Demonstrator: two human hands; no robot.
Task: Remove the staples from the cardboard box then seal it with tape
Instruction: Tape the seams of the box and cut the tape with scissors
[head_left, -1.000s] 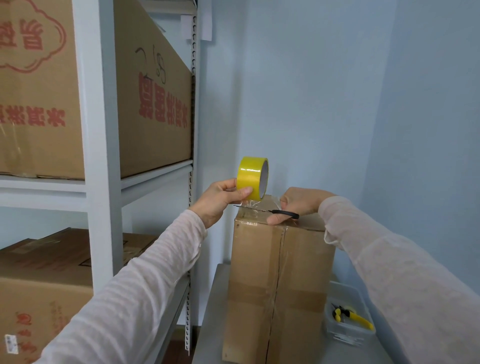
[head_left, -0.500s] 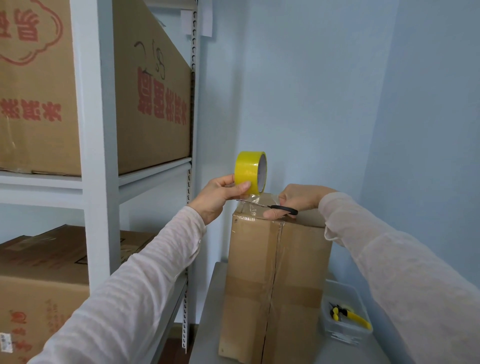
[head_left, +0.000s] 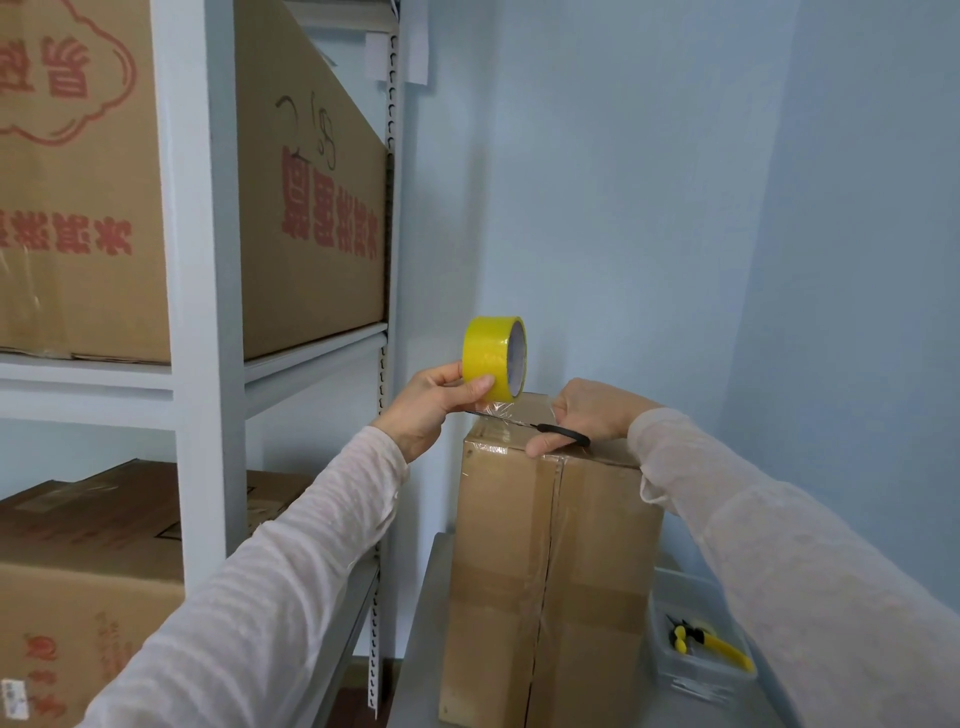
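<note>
A tall cardboard box (head_left: 550, 582) stands upright on a grey table (head_left: 415, 649). My left hand (head_left: 431, 405) grips a yellow tape roll (head_left: 493, 358) just above the box's top left corner. A clear strip of tape (head_left: 498, 413) runs from the roll down onto the box top. My right hand (head_left: 587, 410) rests on the box top and holds black-handled scissors (head_left: 563, 434), whose blades point left at the stretched tape.
A white metal shelf rack (head_left: 208, 364) on the left carries large printed cartons (head_left: 311, 218). A clear plastic tub (head_left: 701, 649) with a yellow-handled tool (head_left: 711, 644) sits on the table to the right of the box. Blue walls close the corner behind.
The roll and both hands stay at the box top. The view has shifted slightly; the scissors remain against the stretched tape.
</note>
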